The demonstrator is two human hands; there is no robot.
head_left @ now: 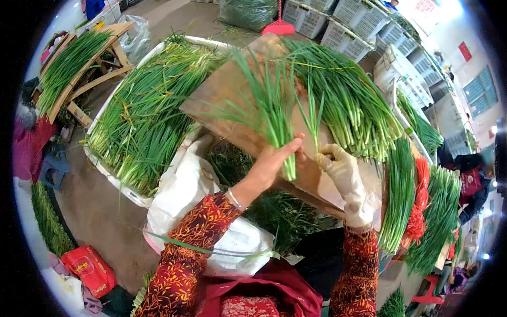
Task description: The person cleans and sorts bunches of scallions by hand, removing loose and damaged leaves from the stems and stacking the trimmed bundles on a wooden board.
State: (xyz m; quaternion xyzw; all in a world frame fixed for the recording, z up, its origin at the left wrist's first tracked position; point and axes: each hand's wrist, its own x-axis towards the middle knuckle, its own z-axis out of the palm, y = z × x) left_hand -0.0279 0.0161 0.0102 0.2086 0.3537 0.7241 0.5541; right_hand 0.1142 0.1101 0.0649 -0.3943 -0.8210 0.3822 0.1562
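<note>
My left hand (275, 161), bare with a bracelet at the wrist, is wrapped round a bunch of green stalks (274, 111), white ends down and leaves fanned upward. To its right my right hand (340, 171), in a pale glove, pinches a thin stalk (313, 119) by its lower end. Both hands are over a brown board (222, 108). A large pile of green stalks (348, 100) lies on the board's far right part, pale ends toward me. Beside the board at the right are a neat row of stalks (398, 195) and a bundle of red ties (419, 201).
A white bin (142, 201) full of greens stands left of the board, with a white sack (185, 195) before it. A wooden bench (79, 84) holds more stalks. Crates (346, 39) and a red dustpan (278, 27) are behind. A person (472, 179) is at the right.
</note>
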